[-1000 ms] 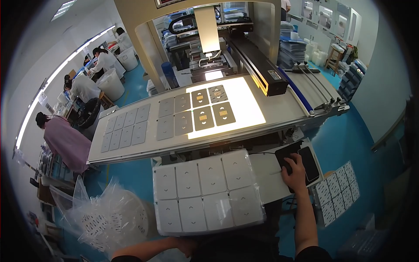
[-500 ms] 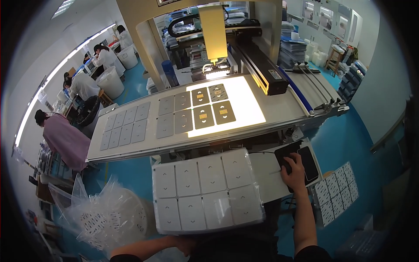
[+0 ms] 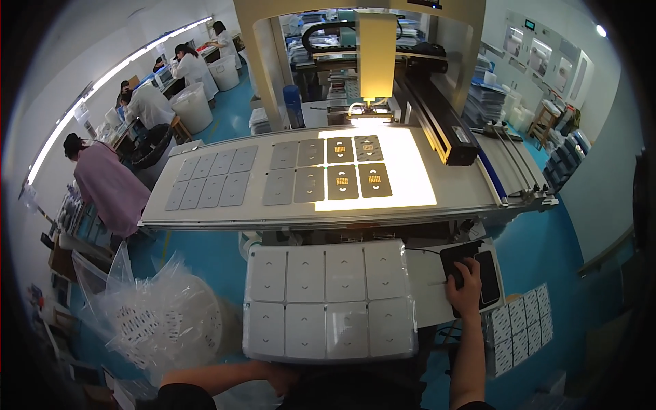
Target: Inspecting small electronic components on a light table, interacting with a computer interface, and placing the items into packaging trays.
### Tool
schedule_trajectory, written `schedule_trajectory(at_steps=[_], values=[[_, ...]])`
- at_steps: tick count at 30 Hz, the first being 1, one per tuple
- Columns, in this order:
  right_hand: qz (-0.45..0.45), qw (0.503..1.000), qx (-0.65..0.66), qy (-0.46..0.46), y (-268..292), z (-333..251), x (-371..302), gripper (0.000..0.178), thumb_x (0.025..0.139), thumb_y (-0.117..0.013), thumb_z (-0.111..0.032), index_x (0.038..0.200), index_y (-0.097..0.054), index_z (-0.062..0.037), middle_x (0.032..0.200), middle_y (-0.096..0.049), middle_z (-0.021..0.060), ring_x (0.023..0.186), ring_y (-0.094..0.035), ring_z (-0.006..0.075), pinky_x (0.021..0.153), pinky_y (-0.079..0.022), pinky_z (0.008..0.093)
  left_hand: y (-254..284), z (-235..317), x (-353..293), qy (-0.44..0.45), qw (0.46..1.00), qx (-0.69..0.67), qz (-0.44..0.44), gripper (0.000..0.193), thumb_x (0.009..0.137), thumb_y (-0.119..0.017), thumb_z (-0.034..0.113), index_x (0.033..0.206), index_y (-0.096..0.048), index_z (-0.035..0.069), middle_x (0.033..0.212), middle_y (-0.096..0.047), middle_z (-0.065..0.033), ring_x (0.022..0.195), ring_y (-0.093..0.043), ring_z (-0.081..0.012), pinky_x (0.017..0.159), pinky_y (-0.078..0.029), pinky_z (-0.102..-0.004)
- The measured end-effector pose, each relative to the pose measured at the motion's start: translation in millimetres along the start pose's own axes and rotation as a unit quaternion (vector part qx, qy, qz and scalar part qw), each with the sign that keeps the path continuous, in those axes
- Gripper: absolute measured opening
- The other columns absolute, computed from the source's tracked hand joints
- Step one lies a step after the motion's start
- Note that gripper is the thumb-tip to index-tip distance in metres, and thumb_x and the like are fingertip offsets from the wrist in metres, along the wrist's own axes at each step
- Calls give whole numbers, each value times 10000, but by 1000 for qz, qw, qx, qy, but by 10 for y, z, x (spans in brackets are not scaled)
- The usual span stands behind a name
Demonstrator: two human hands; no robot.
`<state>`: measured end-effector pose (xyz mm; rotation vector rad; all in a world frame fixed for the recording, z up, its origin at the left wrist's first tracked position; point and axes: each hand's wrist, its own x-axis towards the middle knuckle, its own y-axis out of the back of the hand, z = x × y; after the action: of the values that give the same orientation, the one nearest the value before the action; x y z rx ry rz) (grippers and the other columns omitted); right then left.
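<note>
The mouse is lying at four o'clock, mostly hidden under the right hand, whose fingers are spreading loosely and curving over it, seemingly to steer from above rather than to lift. Filling twelve o'clock, the tall machine is standing over its long bed, where panels are lying flat in neat rows, probably to keep them lined up. A bright patch is shining between twelve and one, perhaps so that the patterns on the dark panels are showing clearly. At eight o'clock a round white bin is holding a loose heap of clear film, some pieces bearing dark marks, with the upper ends sticking out past the rim. At six o'clock a stack of pale panel sheets is resting squarely before the person under glossy clear plastic, which is presumably guarding the faces from scratches; I cannot tell whether the plastic is enclosing it fully. Farther out at four, a patterned pile is sitting lower down. The left hand is staying just beside the stack's near edge, between six and seven; its fingers are disappearing into shadow, so I cannot tell how they are set. Smallest, a dark phone-shaped slab is lying just right of the right hand.
</note>
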<state>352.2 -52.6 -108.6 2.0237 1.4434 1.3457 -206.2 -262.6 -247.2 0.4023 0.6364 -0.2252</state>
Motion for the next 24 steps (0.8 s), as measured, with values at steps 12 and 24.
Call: schedule_trajectory(at_steps=[12, 24], values=[[-5, 1000, -4, 3, -5, -1, 4, 400, 863, -770, -87, 1255, -740, -11, 1373, -619, 257, 1217, -688, 475, 1007, -592, 501, -84, -124, 107, -26, 1000, -15, 2, 360, 690, -807, 256, 922, -851, -17, 911, -821, -219, 974, -784, -376, 982, -584, -518], [-4, 1000, -11, 2, 8, -7, 12, 400, 876, -772, -100, 1262, -735, -6, 1371, -617, 266, 1230, -671, 493, 1027, -579, 516, 72, 22, 11, -102, 989, 96, -56, 487, 563, -857, 250, 933, -837, -66, 918, -801, -260, 1004, -771, -432, 1123, -539, -559]])
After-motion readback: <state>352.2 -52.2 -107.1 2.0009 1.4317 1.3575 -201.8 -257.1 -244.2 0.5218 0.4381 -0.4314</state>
